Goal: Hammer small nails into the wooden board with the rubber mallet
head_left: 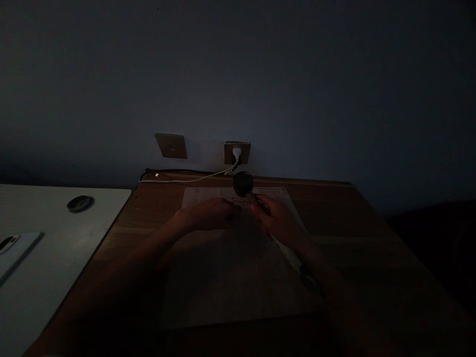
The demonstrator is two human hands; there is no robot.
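My right hand [277, 218] is closed round the handle of a long-handled tool with a round dark head [243, 183]. Its pale lower handle runs back under my forearm to a dark end. The dim light hides whether it is a mallet or something else. To its left, my left hand [215, 213] is closed with fingertips pointing down at a pale flat sheet [230, 287]; whatever those fingers may pinch is hidden. Between the hands, close to the tool's head, small shiny metal bits [241, 199] show on the sheet's far part, too small to name.
The sheet lies on a wooden table [334, 238] against a wall. A white plug [237, 152] sits in a socket, its cable [186, 180] running along the back edge. A white table [89, 233] at left bears a round dark dish [80, 203] and a phone-like object [18, 250].
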